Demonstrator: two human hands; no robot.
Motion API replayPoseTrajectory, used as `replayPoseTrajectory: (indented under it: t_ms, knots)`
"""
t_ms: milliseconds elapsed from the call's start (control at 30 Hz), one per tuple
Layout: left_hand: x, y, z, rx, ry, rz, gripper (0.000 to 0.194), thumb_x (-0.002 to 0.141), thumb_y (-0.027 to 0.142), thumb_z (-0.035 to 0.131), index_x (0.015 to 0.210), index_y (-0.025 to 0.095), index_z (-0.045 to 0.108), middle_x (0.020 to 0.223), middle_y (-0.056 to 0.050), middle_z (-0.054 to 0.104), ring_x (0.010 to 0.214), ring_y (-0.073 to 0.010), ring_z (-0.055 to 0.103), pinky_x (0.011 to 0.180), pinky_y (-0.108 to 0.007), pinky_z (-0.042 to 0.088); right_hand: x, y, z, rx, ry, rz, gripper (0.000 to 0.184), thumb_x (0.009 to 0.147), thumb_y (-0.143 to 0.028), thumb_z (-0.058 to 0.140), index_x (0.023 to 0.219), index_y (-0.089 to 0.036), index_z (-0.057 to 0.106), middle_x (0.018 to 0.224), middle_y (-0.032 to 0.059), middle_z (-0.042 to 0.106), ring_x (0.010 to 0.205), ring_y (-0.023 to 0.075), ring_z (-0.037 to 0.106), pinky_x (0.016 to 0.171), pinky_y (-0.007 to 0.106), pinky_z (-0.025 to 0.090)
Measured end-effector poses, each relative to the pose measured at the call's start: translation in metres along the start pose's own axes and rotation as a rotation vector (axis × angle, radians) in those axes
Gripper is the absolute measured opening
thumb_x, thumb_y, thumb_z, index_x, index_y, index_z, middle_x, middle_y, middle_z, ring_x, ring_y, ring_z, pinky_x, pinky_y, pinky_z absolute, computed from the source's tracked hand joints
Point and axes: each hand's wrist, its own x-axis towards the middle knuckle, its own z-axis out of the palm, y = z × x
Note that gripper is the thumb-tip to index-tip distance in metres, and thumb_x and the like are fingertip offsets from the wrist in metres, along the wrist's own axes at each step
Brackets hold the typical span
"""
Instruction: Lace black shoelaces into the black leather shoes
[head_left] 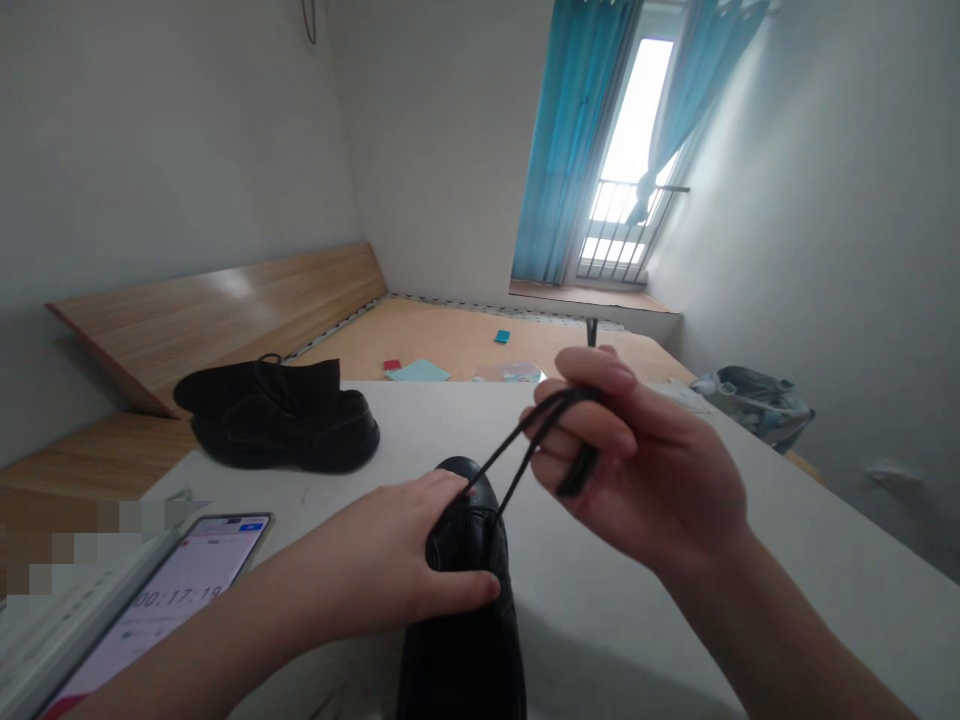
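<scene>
- A bed platform of pale wood (225, 320) is seen beyond the table, and blue curtains (566, 140) are hung beside a barred glass door.
- A white table (420, 420) is spread beneath the hands.
- A pair of black lace-up shoes (277, 425) is set towards the table's far left.
- A phone (180, 600) showing a timer is laid near the left forearm.
- A black leather shoe (461, 640) is held on the table, between the hands.
- The left hand (375, 560) is clamped across that shoe.
- The right hand (637, 460) is raised apart from the left, closed on the lace.
- A black lace (517, 460) is drawn up from the shoe in two strands.
</scene>
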Motion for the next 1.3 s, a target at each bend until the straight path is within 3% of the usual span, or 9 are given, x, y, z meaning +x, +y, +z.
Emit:
replayPoseTrajectory:
  t_ms: [67,167,267,433,700,867,1100,1200,1300]
  knots:
    - [0.002,0.004,-0.005,0.074,-0.117,-0.004,0.048,0.071,0.060,0.068,0.103,0.024,0.064,0.098,-0.003,0.069,0.085,-0.0265,0.064,0.069,-0.033,0.047,0.009,-0.003,-0.007,-0.074,0.198,-0.026,0.029,0.101,-0.030,0.024,0.074,-0.024,0.033,0.064,-0.0039,0.027,0.051,0.0127,0.028,0.050,0.021,0.035]
    - [0.005,0.011,-0.010,0.132,0.044,-0.035,0.039,0.082,0.060,0.055,0.087,0.021,0.058,0.085,-0.002,0.066,0.074,-0.0227,0.059,0.063,-0.032,0.042,0.016,-0.004,-0.014,-0.083,0.306,-0.035,0.027,0.101,-0.027,0.023,0.077,-0.024,0.035,0.071,-0.0025,0.032,0.054,0.0123,0.033,0.055,0.023,0.039]
    - [0.005,0.017,-0.010,0.119,0.157,0.009,0.037,0.091,0.052,0.044,0.073,0.021,0.056,0.072,0.000,0.061,0.066,-0.0193,0.055,0.058,-0.030,0.037,0.017,-0.001,-0.015,0.061,0.251,-0.041,0.025,0.100,-0.024,0.027,0.078,-0.024,0.039,0.073,-0.0025,0.039,0.056,0.0111,0.040,0.058,0.022,0.041]
    - [-0.002,0.022,-0.002,-0.068,0.096,0.212,0.019,0.090,0.036,0.054,0.101,0.027,0.067,0.097,-0.001,0.065,0.098,-0.0218,0.058,0.084,-0.032,0.044,0.012,0.004,-0.010,0.100,0.123,0.019,0.025,0.099,-0.028,0.033,0.079,-0.023,0.048,0.073,-0.0019,0.054,0.056,0.0101,0.050,0.059,0.023,0.045]
    - [-0.001,0.022,-0.025,-0.844,0.215,0.024,0.038,0.096,0.042,0.046,0.064,0.022,0.051,0.069,0.002,0.055,0.077,-0.0164,0.056,0.081,-0.030,0.046,0.025,-0.006,-0.056,-0.482,0.486,-0.226,0.018,0.084,-0.030,0.052,0.073,-0.017,0.057,0.078,0.0021,0.060,0.051,0.0079,0.041,0.048,0.023,0.030]
    - [0.004,0.018,-0.050,-1.237,0.334,-0.032,0.035,0.100,0.028,0.039,0.066,0.020,0.043,0.057,0.006,0.031,0.051,-0.0105,0.026,0.053,-0.021,0.039,0.028,-0.025,-0.092,-0.695,0.541,-0.212,0.021,0.085,-0.037,0.049,0.074,-0.019,0.052,0.065,-0.0027,0.043,0.050,0.0101,0.032,0.047,0.026,0.023]
    - [0.002,0.015,-0.074,-1.034,0.640,0.033,0.041,0.104,0.032,0.028,0.066,0.020,0.037,0.053,0.006,0.021,0.050,-0.0120,0.013,0.045,-0.024,0.019,0.014,-0.035,-0.083,-1.272,0.292,0.050,0.037,0.092,-0.032,0.040,0.057,-0.021,0.033,0.057,-0.0031,0.033,0.053,0.0116,0.030,0.049,0.027,0.024]
    - [0.000,0.010,-0.073,-0.789,0.592,-0.016,0.047,0.101,0.037,0.034,0.057,0.019,0.029,0.050,0.005,0.023,0.049,-0.0100,0.019,0.047,-0.025,0.019,0.010,-0.026,-0.064,-1.355,-0.162,0.356,0.033,0.092,-0.032,0.040,0.063,-0.019,0.049,0.067,-0.0006,0.047,0.062,0.0123,0.042,0.056,0.025,0.034]
    - [-0.001,0.004,-0.066,-0.514,0.426,-0.053,0.037,0.091,0.043,0.050,0.063,0.020,0.048,0.054,0.006,0.034,0.051,-0.0093,0.028,0.049,-0.023,0.021,0.010,-0.012,-0.049,-1.347,-0.568,0.709,0.028,0.090,-0.026,0.042,0.080,-0.018,0.067,0.071,0.0005,0.055,0.064,0.0130,0.051,0.060,0.026,0.039]
